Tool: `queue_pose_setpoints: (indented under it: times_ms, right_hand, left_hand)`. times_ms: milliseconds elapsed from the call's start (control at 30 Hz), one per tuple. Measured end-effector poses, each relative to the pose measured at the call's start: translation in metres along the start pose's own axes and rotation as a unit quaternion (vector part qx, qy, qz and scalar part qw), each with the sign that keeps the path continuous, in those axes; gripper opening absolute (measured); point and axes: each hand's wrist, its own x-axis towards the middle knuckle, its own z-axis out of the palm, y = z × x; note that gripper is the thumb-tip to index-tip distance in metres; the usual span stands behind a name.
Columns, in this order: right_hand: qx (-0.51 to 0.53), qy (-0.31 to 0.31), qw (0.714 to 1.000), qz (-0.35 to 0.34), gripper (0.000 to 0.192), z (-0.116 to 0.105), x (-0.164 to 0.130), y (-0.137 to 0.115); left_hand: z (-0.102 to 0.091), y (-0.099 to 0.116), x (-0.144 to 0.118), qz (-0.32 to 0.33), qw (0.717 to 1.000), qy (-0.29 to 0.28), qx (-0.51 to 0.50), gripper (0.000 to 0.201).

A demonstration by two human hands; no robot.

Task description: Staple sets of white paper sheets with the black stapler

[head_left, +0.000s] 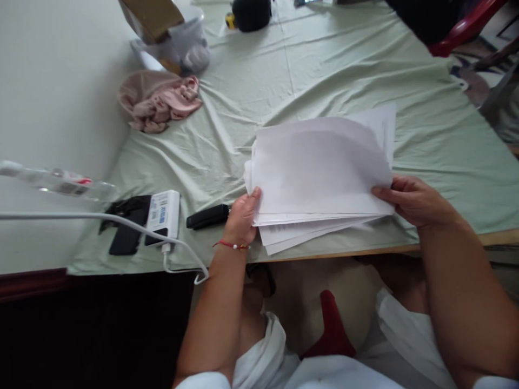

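Note:
A stack of white paper sheets (320, 167) lies near the table's front edge, its top sheet blank and slightly bowed. My left hand (243, 216) grips the stack's left edge, thumb on top and fingers out of sight underneath. At the right edge, my right hand (413, 200) pinches the paper between thumb and fingers. Several sheets stick out unevenly below and behind the upper ones, with faint print on some. Just left of my left hand lies a black oblong object (207, 216).
A white power strip (164, 213) with a white cable (133, 222) sits at the left, beside a dark phone (124, 240) and a clear plastic bottle (73, 183). Farther back are a pink cloth (166, 102), a plastic tub (192, 46) and a cardboard box (154, 19).

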Motion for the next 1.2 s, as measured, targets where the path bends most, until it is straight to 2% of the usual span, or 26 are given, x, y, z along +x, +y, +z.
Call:
queue_pose_setpoints:
  times_ms: [100,233,367,433,533,667,733,833,967,1067,1200]
  right_hand:
    - [0.005,-0.017,1.0,-0.012,0.021,0.003,-0.001,-0.003]
    - [0.053,-0.005,0.998,-0.043,0.036,0.008,0.001,-0.006]
    - [0.092,0.034,0.993,-0.065,0.047,0.01,0.009,-0.003]
    - [0.092,0.061,0.991,-0.079,0.04,0.011,0.012,-0.001]
    - [0.078,0.105,0.98,-0.152,0.035,0.014,0.017,0.002]
    - [0.079,0.145,0.952,-0.256,0.045,0.018,0.019,0.004]
    - [0.08,0.155,0.949,-0.262,0.048,0.018,0.019,0.006]
    - [0.034,0.147,0.96,-0.237,0.047,0.017,0.019,0.008]
    - [-0.016,0.144,0.962,-0.23,0.044,0.016,0.017,0.007]
    - [-0.037,0.146,0.967,-0.205,0.038,0.015,0.012,0.002]
    - [-0.058,0.119,0.979,-0.158,0.042,0.018,0.004,-0.005]
  left_hand:
    - [0.001,-0.001,0.0,0.074,0.996,-0.004,0.041,0.045]
    - [0.003,0.007,-0.004,0.193,0.977,-0.051,0.076,0.046]
    - [0.004,0.014,-0.008,0.25,0.96,-0.049,0.113,0.042]
    - [0.004,0.016,-0.008,0.269,0.955,-0.042,0.12,0.043]
    - [0.003,0.019,-0.007,0.303,0.945,-0.038,0.117,0.041]
    - [-0.004,0.021,-0.006,0.344,0.933,-0.022,0.101,0.038]
    - [-0.008,0.019,-0.004,0.344,0.933,-0.031,0.103,0.039]
    - [-0.008,0.014,0.005,0.296,0.942,-0.068,0.14,0.045]
    - [-0.006,0.011,0.018,0.267,0.937,-0.059,0.218,0.056]
    - [-0.01,0.015,0.024,0.261,0.925,-0.063,0.269,0.051]
    - [-0.013,0.02,0.026,0.227,0.92,-0.129,0.291,0.037]
